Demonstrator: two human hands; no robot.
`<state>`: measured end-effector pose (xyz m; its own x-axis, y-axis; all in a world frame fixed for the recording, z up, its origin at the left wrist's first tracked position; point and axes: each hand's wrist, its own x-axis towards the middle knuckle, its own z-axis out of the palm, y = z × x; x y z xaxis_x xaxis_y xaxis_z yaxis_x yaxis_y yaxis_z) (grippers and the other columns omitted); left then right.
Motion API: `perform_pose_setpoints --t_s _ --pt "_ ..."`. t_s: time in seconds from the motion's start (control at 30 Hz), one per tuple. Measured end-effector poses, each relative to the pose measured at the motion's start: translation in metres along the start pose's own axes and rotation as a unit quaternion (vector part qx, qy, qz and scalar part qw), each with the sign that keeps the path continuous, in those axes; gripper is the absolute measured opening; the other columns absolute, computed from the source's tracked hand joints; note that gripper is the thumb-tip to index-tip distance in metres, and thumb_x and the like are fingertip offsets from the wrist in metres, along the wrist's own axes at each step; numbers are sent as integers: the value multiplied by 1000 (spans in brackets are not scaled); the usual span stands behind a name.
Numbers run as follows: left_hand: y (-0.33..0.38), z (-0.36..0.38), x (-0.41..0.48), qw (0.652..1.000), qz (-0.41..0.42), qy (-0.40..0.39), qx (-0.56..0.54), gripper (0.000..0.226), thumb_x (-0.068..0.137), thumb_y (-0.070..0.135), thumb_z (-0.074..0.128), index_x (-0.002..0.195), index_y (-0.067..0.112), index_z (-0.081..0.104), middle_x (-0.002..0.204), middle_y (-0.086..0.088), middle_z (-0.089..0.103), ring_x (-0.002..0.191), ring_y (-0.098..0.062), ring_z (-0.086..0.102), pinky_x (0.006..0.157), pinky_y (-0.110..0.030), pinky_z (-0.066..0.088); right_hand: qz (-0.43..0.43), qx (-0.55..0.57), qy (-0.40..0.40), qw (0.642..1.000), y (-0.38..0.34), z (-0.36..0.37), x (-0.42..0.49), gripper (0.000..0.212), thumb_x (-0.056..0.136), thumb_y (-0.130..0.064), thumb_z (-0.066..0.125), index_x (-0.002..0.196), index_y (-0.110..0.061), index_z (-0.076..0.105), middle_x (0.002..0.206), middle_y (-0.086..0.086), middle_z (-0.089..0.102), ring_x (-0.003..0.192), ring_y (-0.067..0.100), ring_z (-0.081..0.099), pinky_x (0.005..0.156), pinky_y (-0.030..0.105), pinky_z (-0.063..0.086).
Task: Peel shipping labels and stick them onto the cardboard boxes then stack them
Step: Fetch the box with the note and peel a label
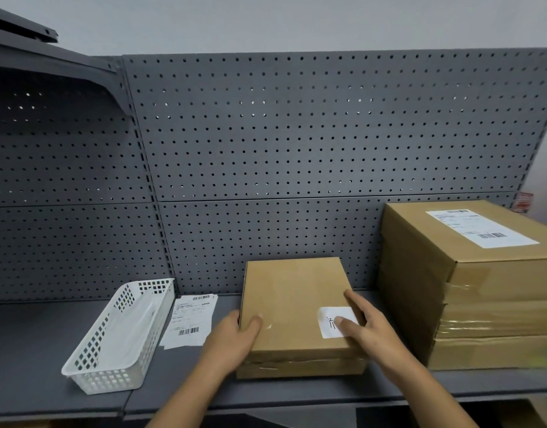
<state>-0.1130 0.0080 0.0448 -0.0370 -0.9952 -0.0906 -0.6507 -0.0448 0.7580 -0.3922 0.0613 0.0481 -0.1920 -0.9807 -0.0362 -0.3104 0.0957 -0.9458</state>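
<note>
— Hands first: what are they doing?

— Left hand (235, 338) grips the left edge of the flat cardboard box (294, 291), thumb on top and fingers curled round the side. Right hand (371, 330) lies on the lid near its right edge, fingers fairly straight, fingertips resting on a small white label (326, 324). It holds nothing.

— And where is that box?

— It sits in the middle of the grey shelf (34, 350), on top of a second flat box (300, 369) of about the same footprint. The label is on the near right part of the lid; I can't read its markings.

— What's around it?

— Just to the right stands a stack of larger boxes (488, 304), taped round the sides, with a printed shipping label (482, 228) on the top one. To the left, loose label sheets (190, 319) with barcodes lie flat on the shelf, and beside them a white plastic basket (105, 381) stands at an angle. A perforated grey back panel (297, 134) rises behind everything.
</note>
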Motion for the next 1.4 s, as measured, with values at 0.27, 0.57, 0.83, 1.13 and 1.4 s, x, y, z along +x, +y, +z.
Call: perform_pose_setpoints --t_s 0.27,0.57,0.83,1.13,1.4 --pt "-6 12 3 1000 -10 -13 6 33 97 64 53 106 32 55 109 9 67 109 -21 66 92 -31 52 -9 14 -27 999 24 -1 8 68 92 -36 74 153 -34 43 152 -15 46 138 7 45 111 28 36" --pt "-27 9 9 996 -12 -16 -89 43 104 55 47 130 26 64 125 7 69 117 -14 62 96 -30 46 -41 -87 16 995 30 -2 15 64 87 -42 79 145 -32 54 155 -10 44 140 10 41 117 36 34" --pt "-87 -17 40 968 90 122 200 37 103 24 54 138 18 63 137 1 64 125 -21 60 100 -35 49 -181 -306 11 935 -1 18 28 49 99 -35 62 146 -27 54 161 -11 35 148 11 23 114 24 21" --pt "-121 -21 54 945 57 26 320 64 106 55 38 162 26 31 170 -3 29 158 -24 25 123 -38 31 -183 -432 -45 882 7 53 29 59 104 -58 31 157 -34 35 165 -18 29 153 9 21 123 31 23" --pt "-113 -31 49 935 111 79 329 46 105 47 48 149 31 51 140 12 62 125 -15 61 91 -34 53 -198 -462 -12 865 9 56 26 57 103 -56 27 154 -35 41 163 -19 34 152 8 26 122 30 24"
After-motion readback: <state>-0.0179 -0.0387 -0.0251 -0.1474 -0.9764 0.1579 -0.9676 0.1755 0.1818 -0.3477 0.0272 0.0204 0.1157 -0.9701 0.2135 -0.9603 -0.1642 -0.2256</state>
